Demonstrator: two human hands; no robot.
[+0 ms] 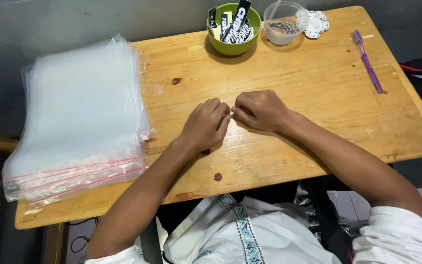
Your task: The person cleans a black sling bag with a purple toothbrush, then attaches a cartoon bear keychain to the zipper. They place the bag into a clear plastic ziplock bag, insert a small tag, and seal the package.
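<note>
Table (289,98), head view. Bag stack (76,122) overhangs table's L edge; a nudge could slide it off. Hands at table centre: L hand (206,124) and R hand (260,110) curled, fingertips meeting; any pinched item too small to tell. Far edge: green bowl (234,29), clear cup (283,22). R side: purple brush (367,61). Nothing obstructs hands.

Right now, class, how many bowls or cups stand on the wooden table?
2: a green bowl of stickers at the far edge, and a clear plastic cup just right of it. None seem hidden.
</note>
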